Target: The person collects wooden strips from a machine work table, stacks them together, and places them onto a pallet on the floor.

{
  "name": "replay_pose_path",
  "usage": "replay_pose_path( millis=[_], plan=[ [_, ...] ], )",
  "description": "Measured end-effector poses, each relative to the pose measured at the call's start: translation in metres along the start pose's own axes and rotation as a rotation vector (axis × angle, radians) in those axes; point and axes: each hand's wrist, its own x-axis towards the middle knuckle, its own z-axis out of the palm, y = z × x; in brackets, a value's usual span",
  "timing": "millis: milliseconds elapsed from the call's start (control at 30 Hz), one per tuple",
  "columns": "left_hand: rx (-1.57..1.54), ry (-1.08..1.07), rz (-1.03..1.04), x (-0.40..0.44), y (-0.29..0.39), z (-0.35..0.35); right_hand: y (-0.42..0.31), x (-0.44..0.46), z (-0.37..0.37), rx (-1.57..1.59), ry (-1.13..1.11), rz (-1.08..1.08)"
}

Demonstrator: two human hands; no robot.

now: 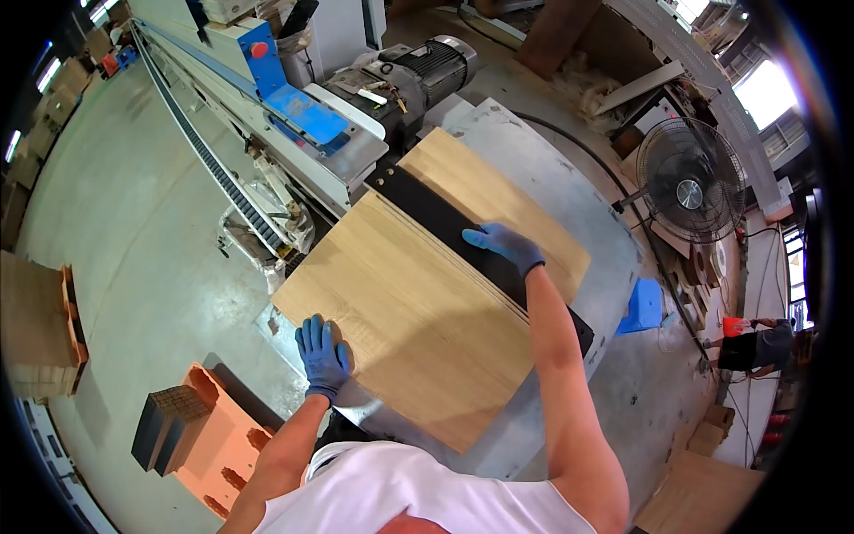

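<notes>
My left hand (322, 358), in a blue glove, is at the near-left edge of a light wood-grain panel (418, 311). Its fingers are stretched out and touch that edge. My right hand (509, 246), gloved the same way, grips a long black board (436, 209) that lies slantwise across the wood. The thumb points left on top of the board; the other fingers are mostly hidden. Beyond the black board, a second stretch of wood-grain panel (498, 196) shows. Thin edge lines run along the near panel beside the board. Everything rests on a grey metal table (600, 240).
Ahead stand a machine with a red button (259, 50) and a motor (427, 71). A floor fan (690, 181) is at right, near a blue stool (642, 307). Dark strips lie on an orange block (213, 445) at lower left. Another person (767, 345) stands far right.
</notes>
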Motion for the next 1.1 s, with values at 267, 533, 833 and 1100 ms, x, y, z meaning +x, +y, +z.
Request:
replay_pose_path(
  millis=[267,533,833,1100],
  plan=[
    [-0.015,0.064,0.038,-0.005,0.001,0.002,-0.023,-0.052,0.082,-0.093,-0.172,-0.067],
    [-0.839,0.492,-0.609,-0.066,-0.066,0.026,-0.046,-0.119,0.16,-0.137,-0.27,-0.155],
    [-1.45,-0.273,-0.797,0.018,-0.092,-0.092,-0.063,-0.164,0.181,-0.06,-0.263,-0.106],
    [-0.915,-0.804,-0.65,0.086,-0.068,-0.099,0.001,-0.217,0.161,0.177,0.429,-0.037]
  ],
)
